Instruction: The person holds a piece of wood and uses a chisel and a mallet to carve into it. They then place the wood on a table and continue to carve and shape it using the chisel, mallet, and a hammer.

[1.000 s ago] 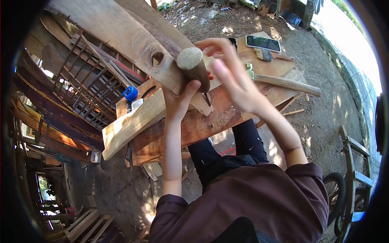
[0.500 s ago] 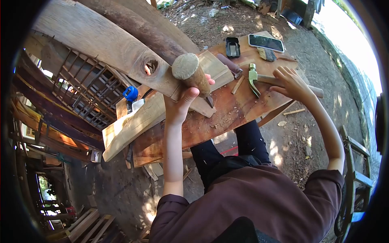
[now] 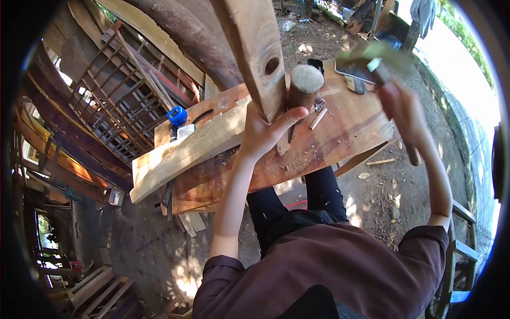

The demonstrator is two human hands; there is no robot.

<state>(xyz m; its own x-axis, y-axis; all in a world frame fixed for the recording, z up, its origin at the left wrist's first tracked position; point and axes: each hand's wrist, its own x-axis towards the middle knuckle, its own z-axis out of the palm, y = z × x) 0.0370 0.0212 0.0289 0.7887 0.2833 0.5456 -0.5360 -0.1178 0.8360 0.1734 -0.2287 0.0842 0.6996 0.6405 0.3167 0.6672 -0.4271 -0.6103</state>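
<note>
My left hand (image 3: 268,127) is closed around a long wooden board (image 3: 255,48) with a dark hole near its lower end. In the same grip stands a chisel (image 3: 306,80) with a thick round wooden handle, its flat end facing me. My thumb lies across the handle, and the fingers behind are mostly hidden. On the right, my right hand (image 3: 401,109) is wrapped round the wooden shaft of a hammer (image 3: 383,74), raised over the bench's right end. The hammer's head is smeared by motion.
Wood chips lie on the reddish wooden bench (image 3: 212,186). A pale timber (image 3: 191,151) rests along its left side, near a blue-capped object (image 3: 177,115). At the far end lie a brush (image 3: 356,85) and a phone (image 3: 345,69). A ladder-like frame (image 3: 462,250) stands at right.
My right hand has taken hold of the hammer that lay on the bench and lifted it. My left hand has moved right, swinging the board more upright with the chisel.
</note>
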